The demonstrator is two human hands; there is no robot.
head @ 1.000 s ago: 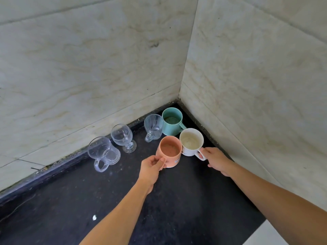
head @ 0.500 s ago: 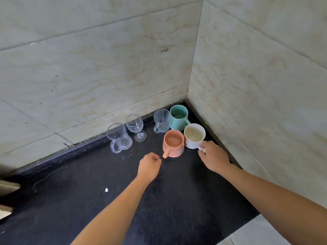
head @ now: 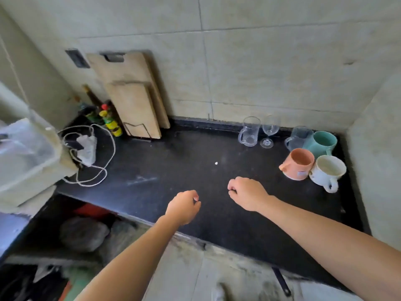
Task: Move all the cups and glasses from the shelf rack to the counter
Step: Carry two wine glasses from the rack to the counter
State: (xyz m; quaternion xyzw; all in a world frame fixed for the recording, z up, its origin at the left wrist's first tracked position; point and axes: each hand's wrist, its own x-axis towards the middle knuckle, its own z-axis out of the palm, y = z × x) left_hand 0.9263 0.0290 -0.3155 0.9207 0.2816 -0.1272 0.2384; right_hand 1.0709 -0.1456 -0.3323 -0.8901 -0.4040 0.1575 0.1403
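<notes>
both hands over the black surface, empty. left hand near the front edge, fingers curled in loosely toward the palm, holding nothing. right hand just to its right and a bit further in, fingers also curled into a loose fist, nothing in it. the two hands are apart, not touching, and well apart from the cups.

cups and glasses all sit on the surface in the far right corner by the tiled walls. clear glass mug stands upright near the back wall, handle to the left. wine glass just beside it on the right, upright. ribbed clear mug further right, touching or just beside the teal mug, cannot tell which. orange mug in front of those, handle to the left, small label on its side. white mug just right of the orange one, looks like touching, handle toward the camera. all upright, openings up.

left side of the surface: two wooden cutting boards leaning on the back wall in a wire holder, small bottles beside them in the corner, white power strip with a looped white cord. a blurry clear plastic container at far left edge. below the surface is an open space with dark bundled stuff, too blurred to tell.
</notes>
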